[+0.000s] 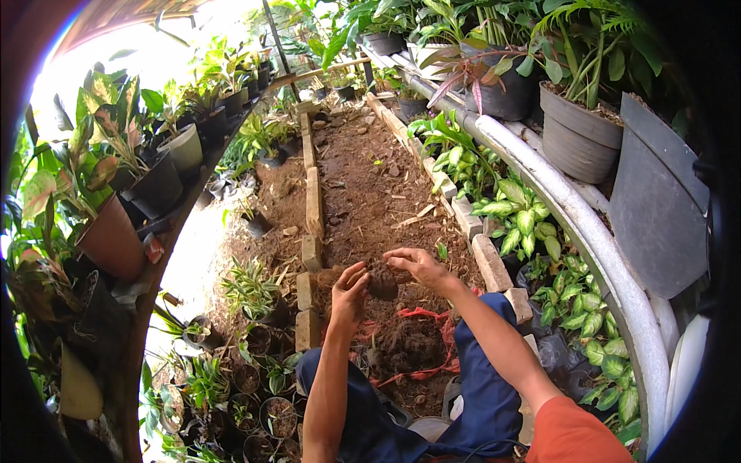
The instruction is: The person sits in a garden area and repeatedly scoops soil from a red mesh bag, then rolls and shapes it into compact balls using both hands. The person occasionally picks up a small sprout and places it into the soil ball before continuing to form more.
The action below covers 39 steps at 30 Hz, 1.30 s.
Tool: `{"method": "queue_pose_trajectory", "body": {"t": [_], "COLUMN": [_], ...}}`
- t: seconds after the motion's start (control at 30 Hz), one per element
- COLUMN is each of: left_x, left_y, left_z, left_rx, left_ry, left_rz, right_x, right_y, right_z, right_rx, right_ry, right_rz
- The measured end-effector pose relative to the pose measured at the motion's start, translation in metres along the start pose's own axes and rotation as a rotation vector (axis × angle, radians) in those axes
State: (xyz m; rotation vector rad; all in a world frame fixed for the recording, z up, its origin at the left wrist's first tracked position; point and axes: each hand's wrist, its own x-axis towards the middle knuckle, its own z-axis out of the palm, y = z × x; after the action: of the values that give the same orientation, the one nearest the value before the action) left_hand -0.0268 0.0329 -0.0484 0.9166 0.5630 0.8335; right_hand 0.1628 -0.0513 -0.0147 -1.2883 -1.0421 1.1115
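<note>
Between my hands, above the dirt path, is a dark, rounded clump of soil (382, 282). My left hand (351, 292) grips its left side with bent fingers. From the right, my right hand (418, 268) closes its fingers over the clump's upper edge. Whether roots run through the clump is too small to tell. Below, between my knees, a heap of dark soil (413, 343) lies on a torn red plastic sheet or sack (446, 328).
Brick edging (490, 262) and a second row of blocks (312, 204) border the dirt path (359, 177). Small potted plants (258, 289) crowd the left. A curved pale pipe (575, 212) runs along the right, near leafy plants (525, 220) and large pots (579, 135).
</note>
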Motion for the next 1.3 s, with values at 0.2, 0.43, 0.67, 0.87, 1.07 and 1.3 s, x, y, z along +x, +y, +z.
{"method": "queue_pose_trajectory", "body": {"t": [0.2, 0.43, 0.67, 0.87, 1.07, 1.3], "left_x": [-0.006, -0.002, 0.007, 0.005, 0.002, 0.001], "left_y": [0.005, 0.002, -0.006, -0.012, -0.007, -0.01], "left_z": [0.011, 0.011, -0.002, -0.004, 0.001, 0.004], "left_rx": [0.113, 0.364, 0.079, -0.038, 0.093, 0.22], "left_ry": [-0.12, -0.131, -0.098, -0.098, -0.09, -0.092], "left_rz": [0.053, 0.079, -0.071, -0.135, -0.094, 0.065], "right_x": [0.003, 0.01, 0.003, 0.002, 0.0, 0.0], "right_y": [0.019, 0.028, 0.011, 0.015, 0.013, 0.015], "right_z": [-0.009, -0.005, -0.004, -0.013, -0.011, -0.013], "right_rx": [-0.107, 0.059, 0.08, -0.069, 0.004, -0.224], "right_ry": [-0.19, -0.112, -0.057, -0.106, -0.158, -0.158], "right_rz": [0.094, 0.102, 0.096, 0.109, 0.095, 0.055]}}
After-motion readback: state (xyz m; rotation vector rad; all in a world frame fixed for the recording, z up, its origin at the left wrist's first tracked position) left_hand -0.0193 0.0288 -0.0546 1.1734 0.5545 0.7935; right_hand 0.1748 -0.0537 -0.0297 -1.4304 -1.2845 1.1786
